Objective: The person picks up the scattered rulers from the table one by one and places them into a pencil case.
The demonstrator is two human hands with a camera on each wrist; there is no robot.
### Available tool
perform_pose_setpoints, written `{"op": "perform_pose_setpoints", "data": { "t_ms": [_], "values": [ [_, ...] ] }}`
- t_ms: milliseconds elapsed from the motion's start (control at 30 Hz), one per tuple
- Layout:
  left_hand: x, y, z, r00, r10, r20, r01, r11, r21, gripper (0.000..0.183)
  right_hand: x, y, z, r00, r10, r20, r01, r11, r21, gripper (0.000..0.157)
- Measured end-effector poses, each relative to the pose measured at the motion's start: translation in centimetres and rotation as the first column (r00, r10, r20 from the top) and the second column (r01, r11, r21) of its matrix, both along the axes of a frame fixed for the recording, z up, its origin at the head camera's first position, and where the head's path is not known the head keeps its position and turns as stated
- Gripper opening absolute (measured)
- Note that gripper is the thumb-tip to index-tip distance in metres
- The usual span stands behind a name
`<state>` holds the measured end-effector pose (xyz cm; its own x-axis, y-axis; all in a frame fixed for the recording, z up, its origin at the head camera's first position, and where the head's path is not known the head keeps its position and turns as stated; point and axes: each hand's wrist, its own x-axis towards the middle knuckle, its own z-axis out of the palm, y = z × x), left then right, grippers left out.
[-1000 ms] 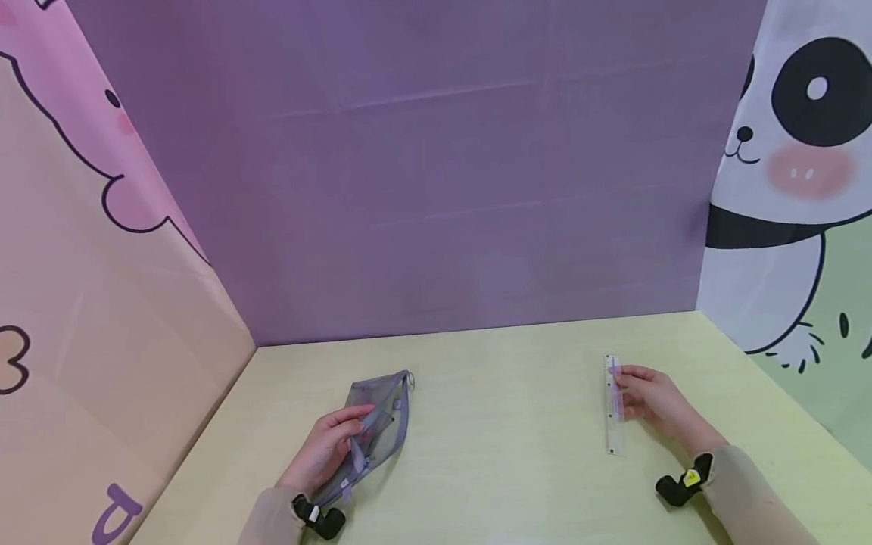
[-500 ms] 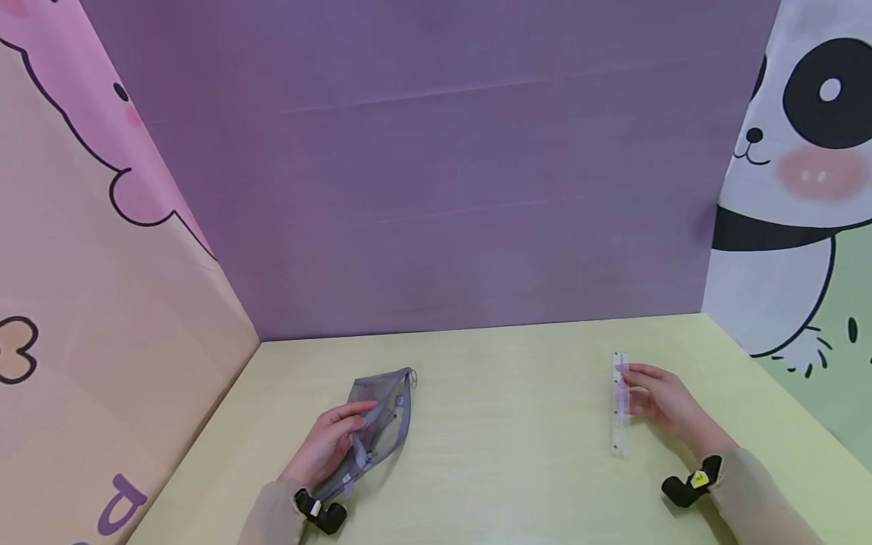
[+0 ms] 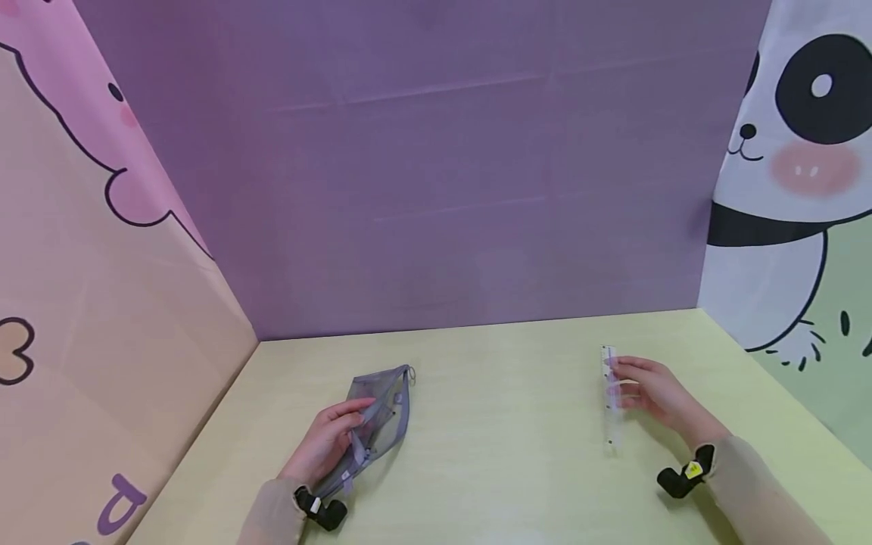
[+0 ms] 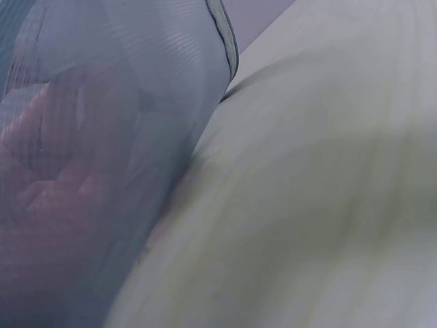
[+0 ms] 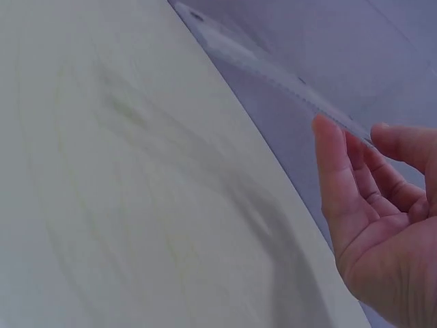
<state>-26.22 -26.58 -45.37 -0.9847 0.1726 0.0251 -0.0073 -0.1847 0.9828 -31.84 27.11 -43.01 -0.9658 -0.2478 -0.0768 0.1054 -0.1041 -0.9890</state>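
Observation:
A grey, see-through mesh zip pouch (image 3: 388, 420) is held up in my left hand (image 3: 327, 443), its mouth gaping toward the right. The pouch's mesh (image 4: 136, 137) fills the left side of the left wrist view, with fingers showing faintly through it. My right hand (image 3: 657, 393) pinches a clear ruler (image 3: 609, 401) by its edge, upright in the head view. In the right wrist view the ruler (image 5: 273, 72) extends away from the thumb and fingertips, above the tabletop. Whether anything lies inside the pouch I cannot tell.
A pale yellow table (image 3: 504, 424) lies beneath both hands. Behind it rises a purple backdrop (image 3: 436, 166). Cartoon-printed panels stand at both sides, a panda panel (image 3: 770, 280) on the right and a pink and beige panel (image 3: 123, 303) on the left.
The right hand and ruler shift slightly right, then back left, and the ruler tilts a little. The left hand keeps its grip on the pouch, nearly still.

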Motion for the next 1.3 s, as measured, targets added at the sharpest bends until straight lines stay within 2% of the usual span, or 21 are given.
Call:
{"op": "perform_pose_setpoints", "data": {
  "t_ms": [167, 400, 700, 1167, 1300],
  "values": [
    [-0.1, 0.1, -0.1, 1.000, 0.007, -0.008, -0.007, 1.000, 0.007, 0.030, -0.2, -0.6, 0.6, 1.000, 0.021, -0.015, -0.021, 0.999, 0.033, 0.009],
    [-0.1, 0.0, 0.0, 1.000, -0.004, -0.026, 0.004, 1.000, 0.019, 0.032, -0.3, -1.0, 1.4, 0.999, 0.027, -0.032, -0.025, 0.998, 0.066, 0.015],
    [0.0, 0.0, 0.0, 1.000, 0.020, 0.006, -0.020, 1.000, 0.017, 0.033, -0.3, -2.1, 2.1, 0.998, 0.049, -0.029, -0.048, 0.998, 0.049, 0.016],
    [0.0, 0.1, 0.1, 1.000, 0.008, -0.013, -0.007, 1.000, 0.019, 0.033, -1.2, -4.9, 0.8, 0.996, 0.092, -0.010, -0.091, 0.992, 0.089, 0.031],
    [0.0, 0.0, 0.0, 1.000, -0.003, -0.010, 0.003, 1.000, 0.021, 0.033, -1.5, -6.0, 0.4, 0.994, 0.110, -0.007, -0.109, 0.990, 0.085, 0.029]
  ]
}}
